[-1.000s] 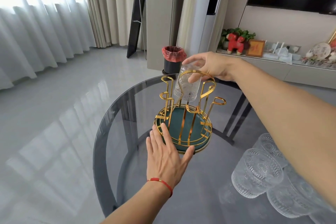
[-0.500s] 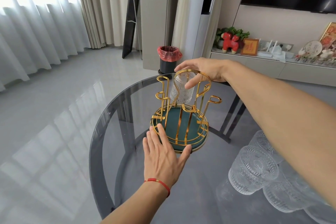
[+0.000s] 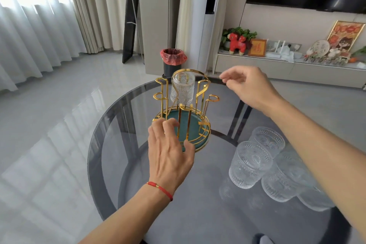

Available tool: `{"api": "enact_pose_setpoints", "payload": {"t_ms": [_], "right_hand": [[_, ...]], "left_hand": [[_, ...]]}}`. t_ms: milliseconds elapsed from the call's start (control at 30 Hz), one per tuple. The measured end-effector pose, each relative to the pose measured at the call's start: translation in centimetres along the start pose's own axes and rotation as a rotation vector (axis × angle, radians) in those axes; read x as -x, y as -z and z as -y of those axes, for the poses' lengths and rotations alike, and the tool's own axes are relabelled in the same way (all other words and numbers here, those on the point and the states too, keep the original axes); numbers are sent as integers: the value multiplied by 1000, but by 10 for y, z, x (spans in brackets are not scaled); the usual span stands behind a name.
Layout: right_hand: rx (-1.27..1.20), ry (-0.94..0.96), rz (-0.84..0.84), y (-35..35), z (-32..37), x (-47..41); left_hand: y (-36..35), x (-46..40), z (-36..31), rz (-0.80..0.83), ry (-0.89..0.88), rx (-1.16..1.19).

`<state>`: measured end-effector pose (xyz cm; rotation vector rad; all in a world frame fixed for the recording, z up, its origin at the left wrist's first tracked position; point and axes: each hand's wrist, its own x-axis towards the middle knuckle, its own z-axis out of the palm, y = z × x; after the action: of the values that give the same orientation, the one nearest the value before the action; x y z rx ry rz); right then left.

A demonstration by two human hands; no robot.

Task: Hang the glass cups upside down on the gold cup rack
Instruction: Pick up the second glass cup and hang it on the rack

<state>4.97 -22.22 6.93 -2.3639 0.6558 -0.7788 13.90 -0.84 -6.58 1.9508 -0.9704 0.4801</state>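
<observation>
One glass cup hangs upside down on a far prong of the gold cup rack, just beyond our left hand, whose grip rests spread on the rack's near rim. Our right hand hovers empty beside the rack, its grip loosely apart and clear of the cup. For the next cup, we reach to the upright cups on the table, below and right of that grip, keep the left hand bracing the rack, and lower each cup straight over a free prong.
</observation>
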Motion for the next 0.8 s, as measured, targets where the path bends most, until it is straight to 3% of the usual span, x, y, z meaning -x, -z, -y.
{"api": "enact_pose_setpoints", "payload": {"t_ms": [133, 200, 267, 400, 567, 667, 800], "right_hand": [[220, 59, 271, 29, -13, 90], [337, 60, 453, 29, -21, 122], [487, 57, 525, 23, -34, 142], [620, 82, 482, 18, -54, 153], [460, 143, 356, 15, -58, 155], [341, 180, 278, 10, -52, 159], [-34, 111, 182, 5, -39, 164]], "left_hand": [[-1, 10, -31, 105, -145, 133], [-5, 16, -47, 195, -157, 193], [-9, 23, -58, 293, -144, 246], [-14, 34, -67, 488, -50, 302], [-16, 37, -75, 766, 46, 416], [-16, 38, -81, 760, -43, 481], [-9, 33, -80, 606, -26, 535]]}}
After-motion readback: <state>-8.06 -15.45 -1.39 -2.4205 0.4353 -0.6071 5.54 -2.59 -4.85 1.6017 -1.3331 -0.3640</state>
